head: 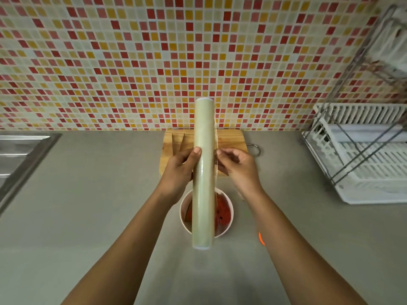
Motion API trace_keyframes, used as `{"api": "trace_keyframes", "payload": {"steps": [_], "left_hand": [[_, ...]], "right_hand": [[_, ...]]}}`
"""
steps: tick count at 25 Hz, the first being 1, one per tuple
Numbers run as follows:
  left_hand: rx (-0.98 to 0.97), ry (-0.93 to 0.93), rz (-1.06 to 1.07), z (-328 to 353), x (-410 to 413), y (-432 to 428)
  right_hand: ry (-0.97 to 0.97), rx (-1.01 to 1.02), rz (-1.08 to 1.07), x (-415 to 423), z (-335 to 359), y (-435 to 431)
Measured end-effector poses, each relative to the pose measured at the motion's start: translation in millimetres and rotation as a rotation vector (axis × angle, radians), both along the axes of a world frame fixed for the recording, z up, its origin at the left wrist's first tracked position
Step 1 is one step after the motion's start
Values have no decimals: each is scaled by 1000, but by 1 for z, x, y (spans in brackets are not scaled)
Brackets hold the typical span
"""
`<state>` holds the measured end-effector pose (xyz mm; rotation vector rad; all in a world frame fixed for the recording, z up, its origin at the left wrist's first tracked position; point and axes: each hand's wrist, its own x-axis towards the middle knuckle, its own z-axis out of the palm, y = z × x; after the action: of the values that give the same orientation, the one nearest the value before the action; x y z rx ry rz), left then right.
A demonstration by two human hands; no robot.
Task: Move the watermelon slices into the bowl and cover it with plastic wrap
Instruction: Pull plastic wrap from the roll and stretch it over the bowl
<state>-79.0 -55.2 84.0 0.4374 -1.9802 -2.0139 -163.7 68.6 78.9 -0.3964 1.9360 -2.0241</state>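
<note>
Plastic wrap roll, above bowl of watermelon slices: left grip curled round it, right grip pinching the film edge; thin film likely tears or clings to itself if pulled unevenly.

Wrap roll hangs over bowl, blocking mouth; counter open both sides; dish rack far right.
</note>
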Motion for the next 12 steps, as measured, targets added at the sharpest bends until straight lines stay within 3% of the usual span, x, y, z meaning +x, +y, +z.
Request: {"api": "trace_keyframes", "payload": {"steps": [7, 12], "left_hand": [[-71, -58, 154, -8, 3, 21], [-264, -2, 228, -8, 4, 35]], "right_hand": [[-109, -38, 14, 7, -2, -4], [25, 55, -26, 7, 10, -12]]}}
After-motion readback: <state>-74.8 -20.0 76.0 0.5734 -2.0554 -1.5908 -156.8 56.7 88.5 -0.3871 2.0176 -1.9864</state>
